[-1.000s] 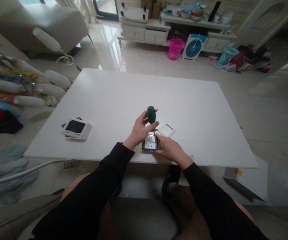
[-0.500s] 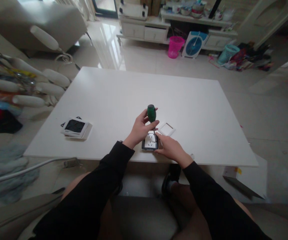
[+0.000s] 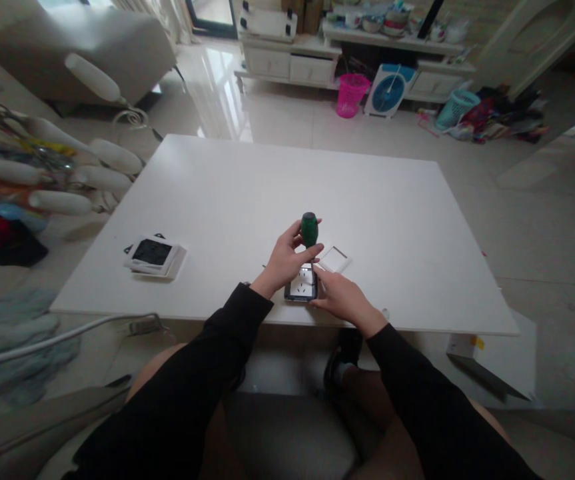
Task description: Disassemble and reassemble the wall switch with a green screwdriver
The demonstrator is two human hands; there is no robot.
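Note:
My left hand (image 3: 285,261) is closed around the green handle of a screwdriver (image 3: 309,230), which stands almost upright with its tip down on a wall socket (image 3: 301,288). The socket is white with a dark frame and lies near the front edge of the white table (image 3: 247,200). Fingers of my right hand (image 3: 340,297) press on the socket's right side and hold it flat. A white square cover frame (image 3: 334,259) lies just behind my right hand.
A second socket on its packaging (image 3: 154,255) lies at the table's left front. Left of the table is a rack with white tubes (image 3: 57,173). A pink basket (image 3: 349,96), a blue fan (image 3: 386,92) and a low white cabinet (image 3: 292,60) stand far behind.
The screwdriver handle and my left hand have shifted slightly right and tilted more upright over the socket. My right hand stays on the socket.

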